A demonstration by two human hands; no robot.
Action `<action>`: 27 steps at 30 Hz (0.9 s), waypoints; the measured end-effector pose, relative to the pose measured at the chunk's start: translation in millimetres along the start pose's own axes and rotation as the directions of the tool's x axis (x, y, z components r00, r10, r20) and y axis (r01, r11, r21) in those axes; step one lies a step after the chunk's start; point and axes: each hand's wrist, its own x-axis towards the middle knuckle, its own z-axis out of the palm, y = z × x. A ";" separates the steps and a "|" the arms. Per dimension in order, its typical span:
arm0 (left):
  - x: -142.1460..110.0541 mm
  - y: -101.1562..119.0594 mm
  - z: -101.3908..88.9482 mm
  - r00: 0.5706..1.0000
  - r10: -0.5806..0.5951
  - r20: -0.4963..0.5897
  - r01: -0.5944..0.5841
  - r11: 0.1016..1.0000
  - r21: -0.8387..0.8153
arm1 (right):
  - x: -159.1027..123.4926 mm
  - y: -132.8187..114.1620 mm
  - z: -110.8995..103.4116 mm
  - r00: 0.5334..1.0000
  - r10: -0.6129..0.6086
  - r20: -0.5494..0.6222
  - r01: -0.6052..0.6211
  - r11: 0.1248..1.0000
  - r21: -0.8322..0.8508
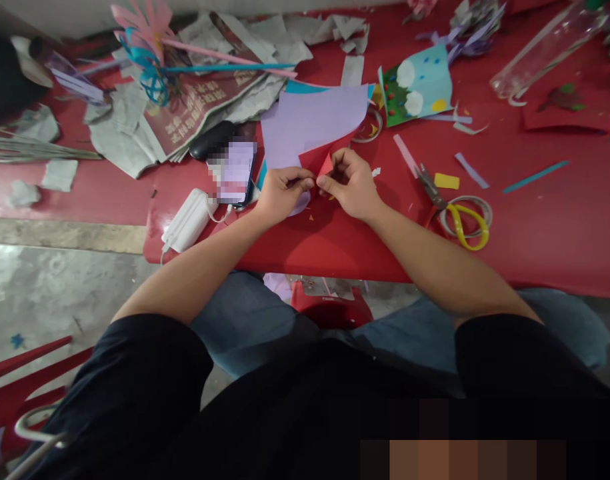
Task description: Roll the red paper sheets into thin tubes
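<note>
A folded piece of red paper (315,156) is held up in front of me, its pointed flap standing above my fingers. My left hand (283,193) is closed in a pinch at its lower edge. From the other side my right hand (353,183) pinches the same paper, and the two thumbs nearly meet. Behind the hands lies a light purple sheet (312,117) over a blue one. Small yellow scraps lie beneath the fingers. The part of the red paper inside the fingers is hidden.
Yellow-handled scissors (462,223) lie to the right by a tape roll. On the left are a phone (242,173), a white power bank (189,220) and newspaper (189,113). A decorated card (419,87) and a plastic bottle (545,57) are further back.
</note>
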 end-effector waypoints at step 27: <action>3.0 -5.1 -0.9 1.000 -0.014 0.013 0.015 0.996 -0.085 | 0.0 6.6 -1.1 1.000 0.002 0.003 -0.002 1.000 0.029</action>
